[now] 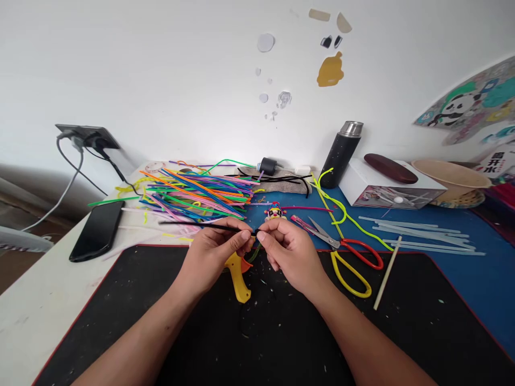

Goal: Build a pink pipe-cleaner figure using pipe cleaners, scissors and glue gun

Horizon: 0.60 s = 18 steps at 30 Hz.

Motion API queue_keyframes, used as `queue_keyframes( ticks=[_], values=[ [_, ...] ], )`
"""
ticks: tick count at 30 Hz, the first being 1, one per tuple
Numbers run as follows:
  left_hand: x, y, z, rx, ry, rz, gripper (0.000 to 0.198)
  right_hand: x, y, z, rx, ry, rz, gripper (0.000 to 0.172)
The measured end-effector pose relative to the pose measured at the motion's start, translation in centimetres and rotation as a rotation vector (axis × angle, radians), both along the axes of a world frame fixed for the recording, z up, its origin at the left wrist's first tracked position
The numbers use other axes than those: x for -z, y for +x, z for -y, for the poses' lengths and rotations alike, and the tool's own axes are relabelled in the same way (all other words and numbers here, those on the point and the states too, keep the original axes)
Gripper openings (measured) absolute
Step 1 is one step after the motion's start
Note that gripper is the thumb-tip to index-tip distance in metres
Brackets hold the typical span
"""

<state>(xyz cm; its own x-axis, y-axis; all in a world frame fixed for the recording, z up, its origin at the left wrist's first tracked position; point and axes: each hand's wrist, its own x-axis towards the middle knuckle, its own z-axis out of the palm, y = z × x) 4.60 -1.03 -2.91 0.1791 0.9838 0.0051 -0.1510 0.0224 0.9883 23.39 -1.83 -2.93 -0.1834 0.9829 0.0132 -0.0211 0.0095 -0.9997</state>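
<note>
My left hand pinches a black pipe cleaner, whose long free part sticks out to the left. The tips of my right hand close on its other end, almost touching the left fingertips. Below the hands lies a yellow glue gun, its upper part hidden behind my left hand. Just beyond the fingers sits a small colourful clown-like figure. Scissors with one red and one yellow handle loop rest open to the right of my right hand.
A heap of coloured pipe cleaners lies at the back left, beside a black phone. Clear glue sticks and a pale stick are on the right. A black thermos and a white box stand near the wall.
</note>
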Motion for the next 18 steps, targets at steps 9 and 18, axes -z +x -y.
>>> queue_keyframes(
  ticks=[9, 18],
  values=[
    [-0.44, -0.03, -0.18, -0.141, 0.041, -0.227, 0.028, 0.07, 0.18, 0.24, 0.010, 0.073, 0.191, 0.018],
    [-0.71, -0.52, 0.43, -0.223, 0.395, -0.582, 0.016, -0.62, 0.39, 0.26, 0.003, 0.190, 0.438, 0.013]
  ],
)
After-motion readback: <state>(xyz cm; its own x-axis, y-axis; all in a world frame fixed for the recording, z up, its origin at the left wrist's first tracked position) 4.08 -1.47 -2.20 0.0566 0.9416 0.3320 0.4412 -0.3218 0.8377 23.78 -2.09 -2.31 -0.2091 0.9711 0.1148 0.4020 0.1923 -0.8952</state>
